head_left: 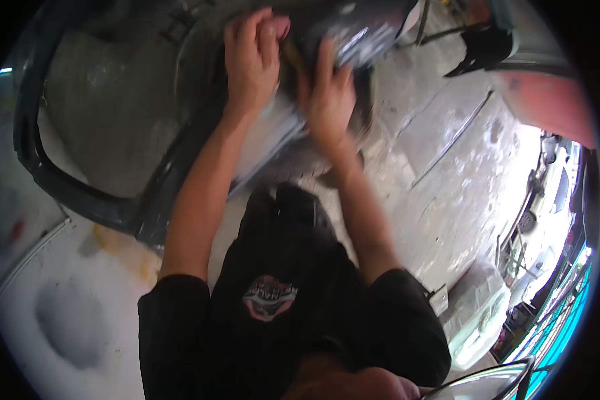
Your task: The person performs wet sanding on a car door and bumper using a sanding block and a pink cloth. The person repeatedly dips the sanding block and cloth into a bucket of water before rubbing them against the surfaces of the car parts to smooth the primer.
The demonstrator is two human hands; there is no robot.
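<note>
A dark car body panel [210, 127] with a large window-like opening is under my hands, with a pale grey stretch [263, 143] along it. My left hand [250, 70] is at its upper part, fingers bent. Beside those fingertips shows a small pinkish thing [282, 27] whose kind I cannot make out. My right hand [330, 100] lies on the panel next to a shiny dark curved part [363, 43]. Its index finger is stretched out and the thumb stands apart; motion blurs it somewhat. Between the hands runs a blurred yellowish strip [293, 53].
A pale, stained surface [67, 313] lies at the lower left. To the right is a concrete floor [440, 153] with a thin dark rod [455, 137] on it. A red panel [547, 100] stands at the far right. Near the lower right sits a plastic-wrapped bundle [477, 310].
</note>
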